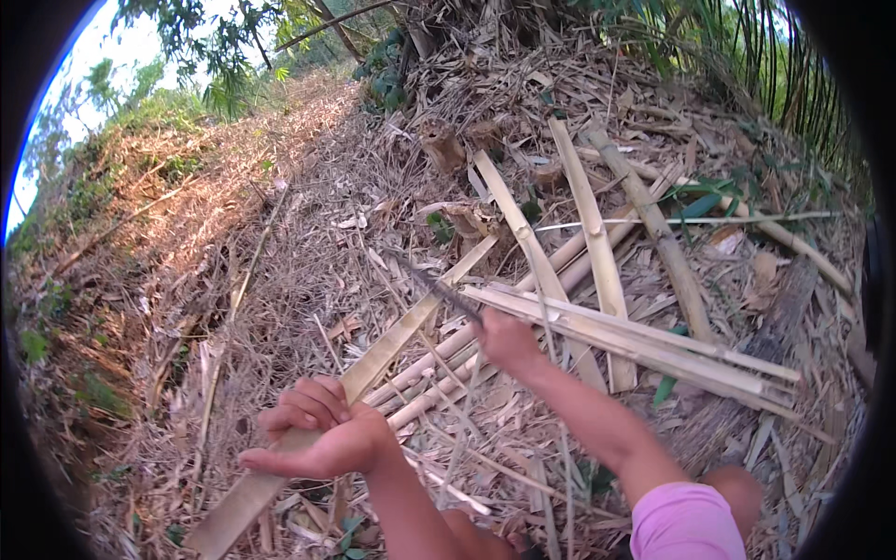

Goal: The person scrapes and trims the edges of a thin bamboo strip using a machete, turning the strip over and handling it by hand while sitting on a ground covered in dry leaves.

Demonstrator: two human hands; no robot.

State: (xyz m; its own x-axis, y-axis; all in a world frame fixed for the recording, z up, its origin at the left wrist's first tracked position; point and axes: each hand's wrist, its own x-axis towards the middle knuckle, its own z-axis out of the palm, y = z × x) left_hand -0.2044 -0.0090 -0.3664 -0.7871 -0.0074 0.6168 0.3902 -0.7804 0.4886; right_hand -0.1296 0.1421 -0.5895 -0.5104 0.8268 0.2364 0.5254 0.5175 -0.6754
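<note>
My left hand [322, 429] is turned palm up, its fingers curled over a long flat split bamboo strip [401, 341]. The strip slants from the lower left up to the stumps in the middle. My right hand [509, 341] is closed around the handle of a long, dark-bladed knife [434, 285]. Its blade points up and left and crosses over the strip; whether the two touch, I cannot tell. The handle is hidden in my fist. Just right of that hand lies a bundle of pale split bamboo strips [635, 341].
Two wide bamboo slats [593, 233] and a round bamboo pole [653, 233] lie beyond the bundle. Cut stumps [441, 147] stick up ahead. Several bamboo lengths [439, 369] lie under my arms. Dry leaves cover the sloping ground, and a dark log [784, 308] lies at right.
</note>
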